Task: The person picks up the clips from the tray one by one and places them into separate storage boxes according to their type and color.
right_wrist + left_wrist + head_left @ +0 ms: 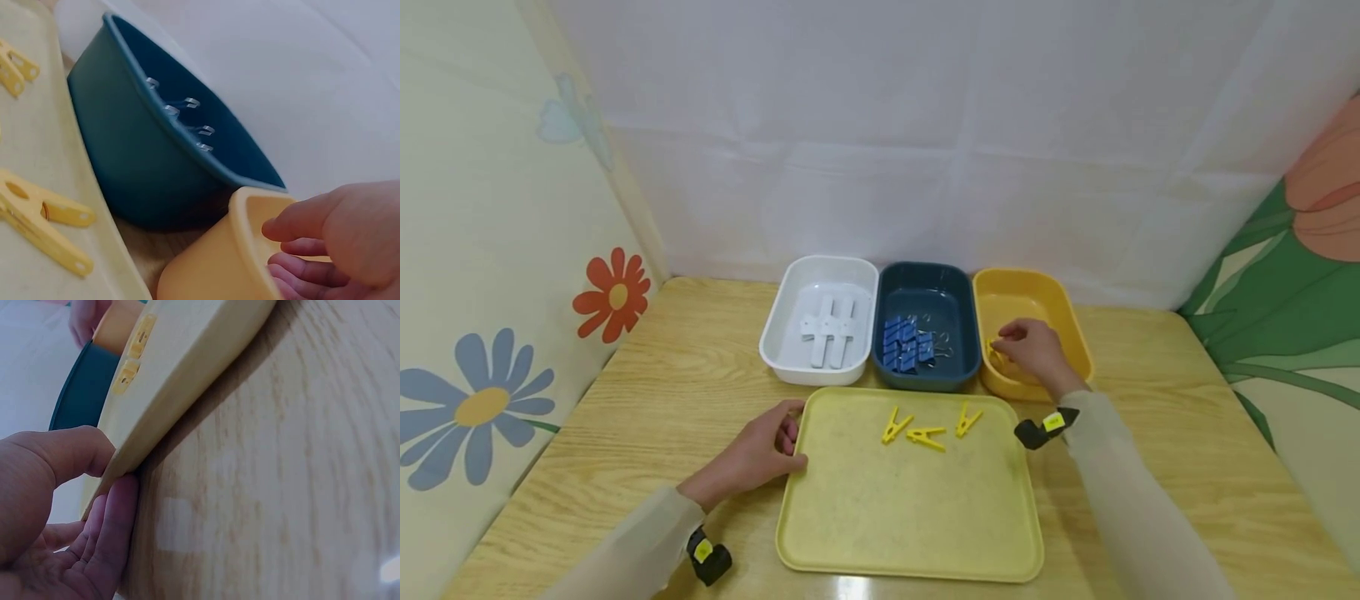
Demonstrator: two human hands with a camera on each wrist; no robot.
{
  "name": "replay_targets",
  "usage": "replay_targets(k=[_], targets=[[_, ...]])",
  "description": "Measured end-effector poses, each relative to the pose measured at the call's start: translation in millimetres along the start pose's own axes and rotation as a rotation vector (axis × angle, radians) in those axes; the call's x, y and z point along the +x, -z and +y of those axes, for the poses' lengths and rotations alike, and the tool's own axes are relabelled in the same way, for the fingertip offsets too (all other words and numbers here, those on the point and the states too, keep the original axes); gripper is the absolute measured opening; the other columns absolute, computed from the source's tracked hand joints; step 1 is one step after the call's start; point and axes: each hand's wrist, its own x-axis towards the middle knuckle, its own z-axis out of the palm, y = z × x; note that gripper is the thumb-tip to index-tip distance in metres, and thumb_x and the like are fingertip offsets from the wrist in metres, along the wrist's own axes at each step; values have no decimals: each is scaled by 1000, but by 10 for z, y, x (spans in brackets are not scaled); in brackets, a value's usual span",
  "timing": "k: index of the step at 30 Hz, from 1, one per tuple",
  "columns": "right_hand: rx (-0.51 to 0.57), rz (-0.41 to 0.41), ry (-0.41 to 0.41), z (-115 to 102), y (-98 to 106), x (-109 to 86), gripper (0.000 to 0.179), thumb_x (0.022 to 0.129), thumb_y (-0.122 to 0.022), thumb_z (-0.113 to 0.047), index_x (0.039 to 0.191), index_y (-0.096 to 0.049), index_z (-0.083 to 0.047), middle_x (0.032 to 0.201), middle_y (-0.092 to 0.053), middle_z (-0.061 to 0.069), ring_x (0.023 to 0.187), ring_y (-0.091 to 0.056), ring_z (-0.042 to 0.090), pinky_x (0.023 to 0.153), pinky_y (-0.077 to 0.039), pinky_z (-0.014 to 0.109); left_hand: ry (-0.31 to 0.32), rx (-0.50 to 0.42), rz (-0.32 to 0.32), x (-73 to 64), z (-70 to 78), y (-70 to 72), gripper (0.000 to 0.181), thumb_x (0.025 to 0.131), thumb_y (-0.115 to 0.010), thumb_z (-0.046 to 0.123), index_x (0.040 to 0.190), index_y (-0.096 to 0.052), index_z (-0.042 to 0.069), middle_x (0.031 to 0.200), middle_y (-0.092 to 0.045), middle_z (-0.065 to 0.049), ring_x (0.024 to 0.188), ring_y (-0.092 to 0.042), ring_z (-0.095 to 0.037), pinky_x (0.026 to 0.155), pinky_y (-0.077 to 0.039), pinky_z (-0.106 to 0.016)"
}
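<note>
My left hand (765, 447) grips the left edge of a pale yellow tray (910, 525), thumb on top and fingers underneath; the left wrist view shows this edge (156, 419) close up. Three yellow clothespins (965, 419) lie near the tray's far side. Over the yellow bin (1067, 333), my right hand (1030, 348) reaches in past the near rim. Its thumb and loosely bent fingers stand apart in the right wrist view, with nothing seen between them. Yellow clothespins (995, 357) show in the bin just below the fingertips, partly hidden by the hand.
A dark blue bin (951, 292) holding several blue binder clips (906, 342) stands left of the yellow bin. Beside it is a white bin (778, 333) with several white clips (827, 333). A white cloth (880, 167) hangs behind the wooden table (647, 400).
</note>
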Motion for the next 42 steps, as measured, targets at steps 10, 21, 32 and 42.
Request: replay_targets(k=[10,21,32,42], targets=[[55,-18,-4,-77,96,-134,36,91,-65,-19,119,-60,3,112,-63,23,89,-66,28,77,-56,33,-1,1,-1,4,-7,-3,70,74,-76,4,134,-42,-1,90,-52,-6,77,-50,-15,65,-43,-21],[66,1,3,-106,86,-274,33,91,-65,-20,117,-62,1,109,-65,20,81,-65,22,69,-54,25,18,11,-2,13,4,-3,70,74,-76,5,135,-42,-1,91,-52,-6,78,-50,-15,66,-43,-21],[88,12,52,-126,71,-458,32,92,-64,-19,116,-62,3,107,-66,20,80,-64,21,69,-55,26,28,18,-9,17,-15,0,70,75,-76,7,136,-42,1,92,-52,-5,78,-50,-14,66,-43,-21],[54,25,86,-191,42,-608,28,90,-67,-19,110,-66,-1,107,-67,18,88,-63,27,70,-50,25,10,10,-12,16,-16,4,70,75,-76,7,136,-42,1,91,-52,-6,78,-50,-15,66,-43,-21]])
